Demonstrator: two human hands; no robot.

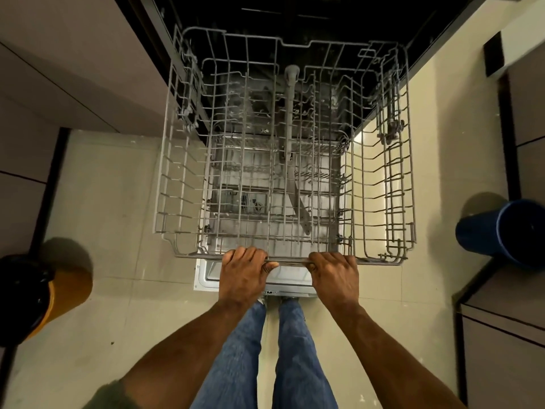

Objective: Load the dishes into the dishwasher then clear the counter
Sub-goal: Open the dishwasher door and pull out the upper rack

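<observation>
A grey wire dishwasher rack [380, 184] stands pulled out of the open dishwasher [324, 13], over the lowered door [203, 278]. No dishes are in the rack. My left hand [244, 273] grips the rack's front rail left of centre, fingers curled over the wire. My right hand [334, 276] grips the same rail right of centre. A grey spray arm [290, 107] shows through the wires, with a lower rack beneath.
An orange bin with a black liner [44, 293] stands on the floor at the left. A blue bucket [501, 231] stands at the right. Grey cabinet fronts [501, 349] line both sides. My jeans-clad legs [265, 349] stand on the beige tile floor.
</observation>
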